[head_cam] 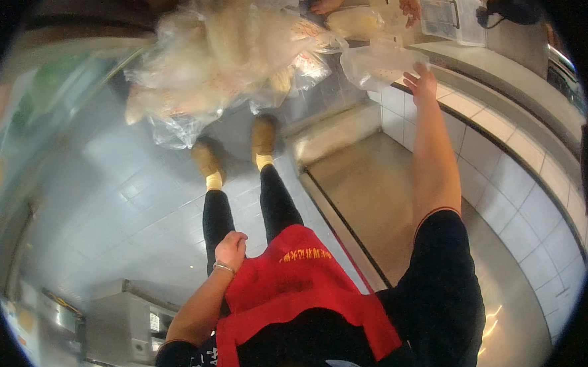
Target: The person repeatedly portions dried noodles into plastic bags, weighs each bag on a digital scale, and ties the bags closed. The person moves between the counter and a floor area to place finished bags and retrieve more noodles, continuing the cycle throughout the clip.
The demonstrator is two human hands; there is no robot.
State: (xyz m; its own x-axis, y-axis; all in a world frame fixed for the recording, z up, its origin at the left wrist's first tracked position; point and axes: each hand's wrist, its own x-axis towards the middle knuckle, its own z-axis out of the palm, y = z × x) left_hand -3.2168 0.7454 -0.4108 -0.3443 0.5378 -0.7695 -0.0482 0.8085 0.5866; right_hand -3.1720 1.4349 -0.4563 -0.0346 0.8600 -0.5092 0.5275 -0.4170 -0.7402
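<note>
My right hand (422,83) reaches out at the upper right, its fingers at the edge of a translucent plastic bag (375,65); whether they grip it is unclear. Beside that bag, to the left, a large heap of clear plastic bags with pale contents (227,52) lies in front of my feet, partly blurred. My left hand (231,250) hangs low near the edge of my red apron (289,278), fingers curled, with no object visible in it. Another bag with pale yellowish contents (355,23) lies beyond the translucent one, near other people's hands.
Another person's hand (409,9) hangs near a clear plastic box (452,18) on the counter; a second hand (328,3) is left of it. A white-tiled low wall (503,172) runs along the right. A metal surface (374,194) lies beside my legs, and a steel cabinet (117,322) stands lower left.
</note>
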